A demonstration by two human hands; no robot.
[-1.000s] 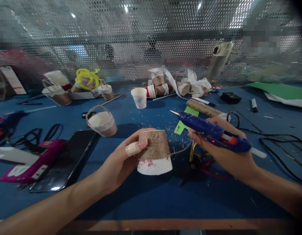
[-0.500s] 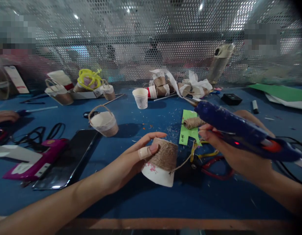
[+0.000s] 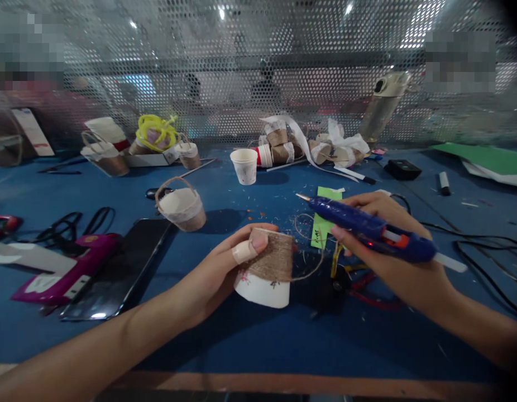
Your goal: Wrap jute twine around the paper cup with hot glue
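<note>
My left hand (image 3: 237,259), with a bandage on its thumb, grips an upside-down paper cup (image 3: 262,290) wrapped in brown twine (image 3: 275,257) over its narrower part. A loose strand of twine loops from the cup's right side toward my right hand (image 3: 379,229). That hand is closed round a blue glue gun (image 3: 359,226), whose tip points left, above and to the right of the cup. A green paper piece (image 3: 323,220) lies under the gun's front. Whether my right fingers also hold the twine is hard to see.
A small twine-handled basket (image 3: 185,209) stands left of centre. Farther left are a black phone (image 3: 120,268) and a magenta glue gun (image 3: 74,268). Scissors (image 3: 367,287) lie beneath my right hand. White cups (image 3: 244,166), wrapped cups (image 3: 283,151) and a bottle (image 3: 384,106) stand toward the mesh screen.
The glue gun has moved left and down, its tip now nearer the cup. The cup has shifted slightly left and turned more upright. Another person's hand at the left edge has gone from view.
</note>
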